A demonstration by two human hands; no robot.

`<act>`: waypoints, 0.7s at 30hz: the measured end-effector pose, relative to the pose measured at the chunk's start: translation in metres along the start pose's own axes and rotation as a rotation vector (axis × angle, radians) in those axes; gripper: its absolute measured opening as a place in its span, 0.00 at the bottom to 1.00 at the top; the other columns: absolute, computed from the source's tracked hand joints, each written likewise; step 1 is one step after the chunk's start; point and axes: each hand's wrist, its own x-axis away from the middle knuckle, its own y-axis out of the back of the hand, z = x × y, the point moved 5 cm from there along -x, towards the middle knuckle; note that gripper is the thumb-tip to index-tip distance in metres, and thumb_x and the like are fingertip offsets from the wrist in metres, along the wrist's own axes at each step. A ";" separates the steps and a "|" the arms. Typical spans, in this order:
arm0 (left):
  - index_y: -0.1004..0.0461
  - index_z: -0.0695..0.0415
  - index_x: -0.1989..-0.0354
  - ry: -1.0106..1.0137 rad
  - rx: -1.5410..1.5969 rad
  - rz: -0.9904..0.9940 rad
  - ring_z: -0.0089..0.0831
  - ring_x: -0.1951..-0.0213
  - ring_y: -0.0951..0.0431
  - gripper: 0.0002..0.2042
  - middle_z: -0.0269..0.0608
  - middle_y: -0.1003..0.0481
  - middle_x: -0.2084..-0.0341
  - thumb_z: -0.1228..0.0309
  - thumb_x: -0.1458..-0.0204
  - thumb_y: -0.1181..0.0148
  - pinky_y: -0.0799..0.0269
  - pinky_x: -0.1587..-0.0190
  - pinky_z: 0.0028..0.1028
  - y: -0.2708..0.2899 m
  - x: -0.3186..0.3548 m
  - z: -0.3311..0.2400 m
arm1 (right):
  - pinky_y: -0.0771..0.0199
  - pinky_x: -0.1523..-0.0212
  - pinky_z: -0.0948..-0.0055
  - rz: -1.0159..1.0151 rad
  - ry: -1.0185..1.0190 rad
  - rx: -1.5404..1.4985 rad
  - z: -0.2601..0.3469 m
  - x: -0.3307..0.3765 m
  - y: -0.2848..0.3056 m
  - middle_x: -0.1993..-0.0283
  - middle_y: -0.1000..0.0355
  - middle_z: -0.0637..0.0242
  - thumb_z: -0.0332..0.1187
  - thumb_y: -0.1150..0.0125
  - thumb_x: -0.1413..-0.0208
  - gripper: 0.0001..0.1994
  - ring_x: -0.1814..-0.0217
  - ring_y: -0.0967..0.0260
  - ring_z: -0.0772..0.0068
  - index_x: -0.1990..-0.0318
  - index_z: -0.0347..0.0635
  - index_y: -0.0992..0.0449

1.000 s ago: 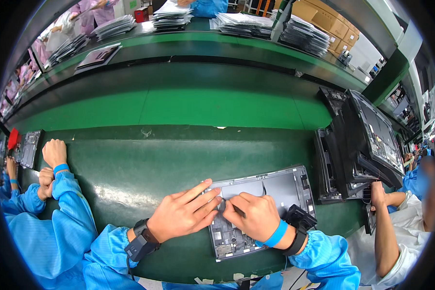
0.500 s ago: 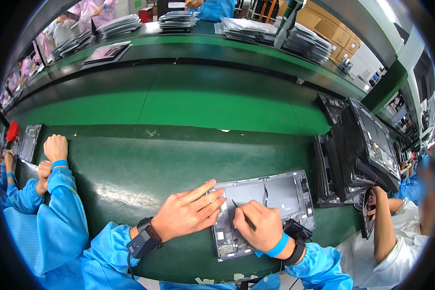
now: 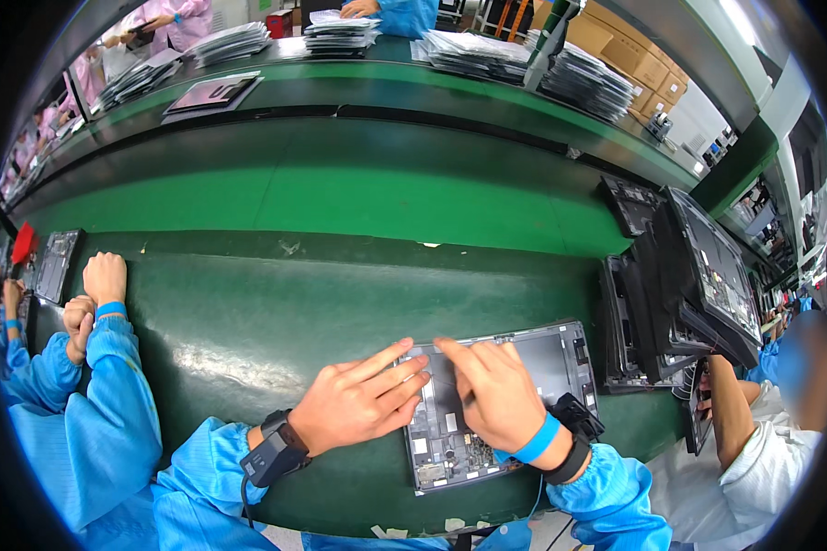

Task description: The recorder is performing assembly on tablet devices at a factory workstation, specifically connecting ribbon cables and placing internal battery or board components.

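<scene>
The green worktop (image 3: 276, 321) fills most of the view, with a brighter green belt (image 3: 340, 197) running across behind it. Taking the open grey laptop shell (image 3: 501, 404) at the near edge of the worktop as landmark: to its right leans a stack of dark shells (image 3: 680, 294), well behind it on the far side of the belt lie piles of flat grey parts (image 3: 579, 78), and far to its left a co-worker's blue sleeve (image 3: 101, 413) rests on the worktop beside a small dark board (image 3: 55, 264). Right of the shell a second person's bare forearm (image 3: 730, 413) reaches up toward the stack. The shell lies flat, inner side up, its boards showing at the near end. The left hand (image 3: 363, 404) lies open and flat on the shell's left edge, fingers stretched across it. The right hand (image 3: 492, 395) lies on the shell's middle, forefinger out and pressing down, gripping nothing that can be seen
</scene>
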 end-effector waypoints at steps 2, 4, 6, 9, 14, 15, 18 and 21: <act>0.20 0.52 0.56 0.010 -0.008 -0.007 0.32 0.43 0.25 0.13 0.31 0.23 0.50 0.70 0.53 0.34 0.19 0.61 0.28 0.001 0.001 0.000 | 0.32 0.60 0.58 0.073 -0.023 0.077 -0.003 0.007 -0.015 0.68 0.31 0.64 0.24 0.40 0.52 0.17 0.66 0.31 0.57 0.52 0.43 0.26; 0.19 0.52 0.58 0.012 -0.019 0.013 0.31 0.42 0.26 0.12 0.30 0.23 0.50 0.69 0.52 0.34 0.19 0.60 0.27 0.002 -0.001 -0.001 | 0.30 0.65 0.60 0.058 -0.021 0.099 -0.007 0.014 -0.020 0.69 0.31 0.65 0.25 0.39 0.51 0.14 0.70 0.31 0.57 0.55 0.45 0.26; 0.19 0.53 0.59 0.013 -0.031 0.032 0.30 0.41 0.26 0.11 0.29 0.22 0.51 0.67 0.51 0.34 0.20 0.59 0.26 0.001 -0.002 -0.001 | 0.29 0.69 0.61 0.041 -0.018 0.121 -0.009 0.019 -0.023 0.70 0.32 0.67 0.27 0.38 0.50 0.10 0.74 0.32 0.57 0.59 0.47 0.26; 0.19 0.53 0.59 0.013 -0.028 0.037 0.31 0.41 0.27 0.11 0.30 0.23 0.50 0.67 0.51 0.34 0.20 0.59 0.25 0.002 -0.001 -0.002 | 0.29 0.78 0.65 -0.019 0.035 0.176 -0.003 0.023 -0.023 0.72 0.35 0.69 0.28 0.39 0.50 0.07 0.81 0.33 0.61 0.64 0.49 0.27; 0.20 0.53 0.57 0.006 -0.040 0.058 0.32 0.40 0.28 0.12 0.31 0.23 0.50 0.66 0.50 0.34 0.21 0.57 0.25 0.001 -0.002 -0.002 | 0.29 0.80 0.68 0.057 0.135 0.395 0.015 0.025 -0.020 0.72 0.37 0.70 0.28 0.40 0.56 0.07 0.82 0.33 0.68 0.67 0.47 0.28; 0.20 0.53 0.57 0.005 -0.040 0.057 0.32 0.40 0.28 0.12 0.31 0.23 0.50 0.66 0.50 0.34 0.21 0.57 0.25 0.002 -0.002 -0.002 | 0.29 0.79 0.68 0.089 0.153 0.436 0.018 0.025 -0.020 0.72 0.37 0.69 0.28 0.40 0.57 0.07 0.83 0.33 0.68 0.67 0.47 0.28; 0.21 0.52 0.56 -0.006 -0.063 0.081 0.32 0.39 0.29 0.14 0.31 0.24 0.49 0.66 0.51 0.34 0.21 0.57 0.25 0.001 -0.003 -0.003 | 0.28 0.78 0.68 0.165 0.168 0.439 0.023 0.028 -0.021 0.72 0.37 0.69 0.28 0.40 0.57 0.07 0.81 0.32 0.68 0.68 0.46 0.28; 0.21 0.52 0.55 -0.015 -0.065 0.083 0.31 0.40 0.29 0.14 0.30 0.25 0.49 0.65 0.50 0.35 0.21 0.57 0.24 0.000 -0.003 -0.002 | 0.28 0.76 0.67 0.233 0.065 0.264 0.017 0.021 -0.006 0.70 0.35 0.69 0.29 0.43 0.49 0.05 0.79 0.30 0.65 0.65 0.43 0.25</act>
